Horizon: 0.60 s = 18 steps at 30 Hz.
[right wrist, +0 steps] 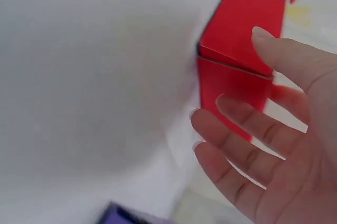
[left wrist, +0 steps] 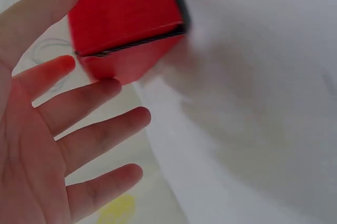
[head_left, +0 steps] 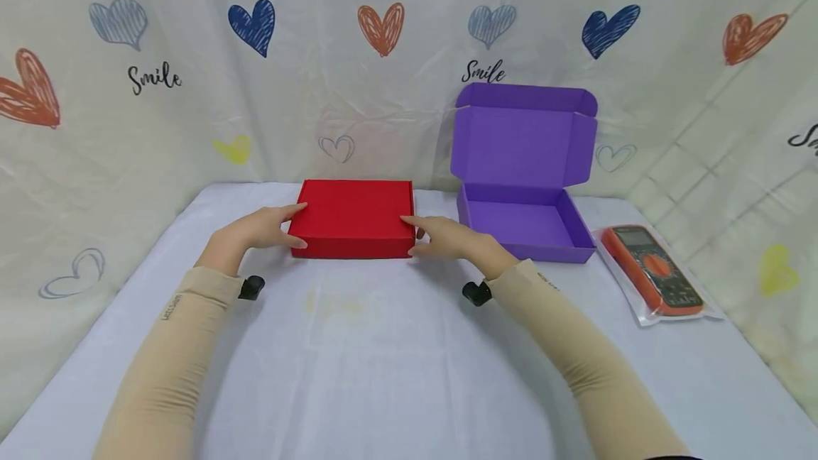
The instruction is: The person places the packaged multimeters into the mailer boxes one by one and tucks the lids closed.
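A closed red cardboard box point(head_left: 356, 210) lies flat near the back of the table, left of centre in the head view. At its left end is my left hand point(head_left: 258, 227), with thumb and forefinger at the edge. The left wrist view shows this hand's fingers point(left wrist: 102, 136) spread and fairly straight beside the box end. My right hand point(head_left: 449, 238) is at the opposite end. In the right wrist view its thumb lies against the box's front face, and its relaxed fingers point(right wrist: 242, 148) extend past the box end. Neither hand has its fingers curled round the box.
An open purple box point(head_left: 525, 148) with its lid raised stands to the right of the red one. Farther right lies an orange and black multimeter point(head_left: 657, 268) in a clear bag. A curtain point(head_left: 422, 98) printed with hearts hangs behind the white-covered table point(head_left: 383, 375).
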### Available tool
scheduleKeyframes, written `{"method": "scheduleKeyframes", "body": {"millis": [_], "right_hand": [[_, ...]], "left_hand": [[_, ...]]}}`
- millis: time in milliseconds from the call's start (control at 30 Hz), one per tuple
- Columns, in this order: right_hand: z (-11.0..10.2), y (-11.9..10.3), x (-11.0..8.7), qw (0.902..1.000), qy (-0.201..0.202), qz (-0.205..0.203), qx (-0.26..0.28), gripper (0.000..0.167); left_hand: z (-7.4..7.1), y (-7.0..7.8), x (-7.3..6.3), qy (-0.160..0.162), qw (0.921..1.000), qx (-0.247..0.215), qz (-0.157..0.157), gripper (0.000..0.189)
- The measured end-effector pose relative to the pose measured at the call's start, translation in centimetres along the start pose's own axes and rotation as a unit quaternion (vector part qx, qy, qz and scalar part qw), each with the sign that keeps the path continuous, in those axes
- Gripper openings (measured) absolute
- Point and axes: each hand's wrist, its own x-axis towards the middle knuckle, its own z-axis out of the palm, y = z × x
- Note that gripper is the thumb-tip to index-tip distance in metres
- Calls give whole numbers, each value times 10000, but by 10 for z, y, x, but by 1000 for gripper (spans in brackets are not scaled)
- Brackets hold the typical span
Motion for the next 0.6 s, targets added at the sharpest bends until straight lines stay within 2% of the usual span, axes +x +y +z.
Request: {"method": "scheduleKeyframes", "body": {"millis": [200,367,500,600], "right_hand": [[-17,2,-25,9983,390,-425,-48,58],[-28,9,-48,9933,922,-689,46,50],[-36,15,-67,9855,1435,-842,329,43],[-41,21,-81,9746,1912,-1029,556,37]], "left_hand": [[-12,15,-6,193,9998,33,63,83],[-14,29,-4,404,9989,-178,138,75],[-14,42,-2,787,9950,-355,506,70],[-12,57,1,1141,9890,-547,762,67]]}}
